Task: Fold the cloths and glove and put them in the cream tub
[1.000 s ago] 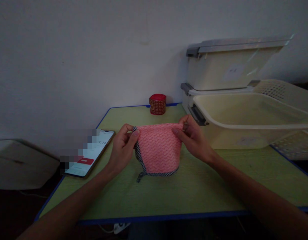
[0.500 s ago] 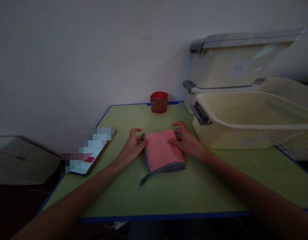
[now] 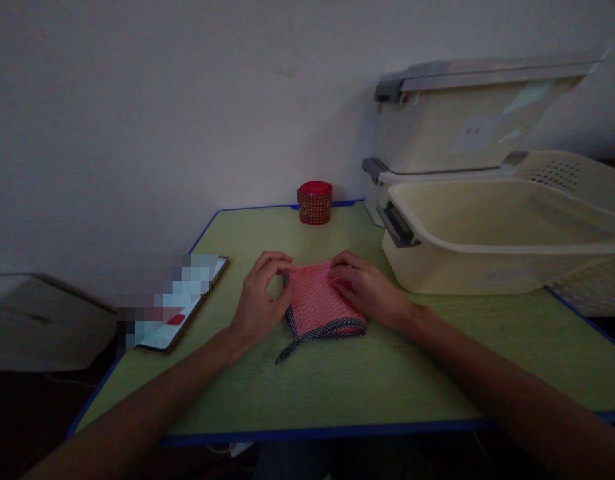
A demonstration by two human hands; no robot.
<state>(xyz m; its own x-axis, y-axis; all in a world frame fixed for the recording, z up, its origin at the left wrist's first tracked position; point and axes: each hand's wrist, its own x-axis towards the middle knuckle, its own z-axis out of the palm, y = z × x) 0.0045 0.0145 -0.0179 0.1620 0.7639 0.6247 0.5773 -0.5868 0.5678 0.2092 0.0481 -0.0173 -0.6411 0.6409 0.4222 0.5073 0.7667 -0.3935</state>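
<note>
A pink knitted cloth [image 3: 317,308] with a dark checked border lies folded flat on the green table [image 3: 337,387]. A thin checked strap trails from its near left corner. My left hand [image 3: 260,303] is curled, its fingertips pinching the cloth's far left corner. My right hand [image 3: 370,290] lies on the cloth's right side, fingers pressed down on the far edge.
A phone [image 3: 180,310] with a lit screen lies at the table's left edge. A small red cylindrical container [image 3: 314,202] stands at the back by the wall. A large cream plastic tub [image 3: 492,240] sits at the right, with a lidded cream box [image 3: 467,130] behind it.
A second ago both hands held the cloth up by its top corners. They have since laid it down folded on the table and now press on its far edge.
</note>
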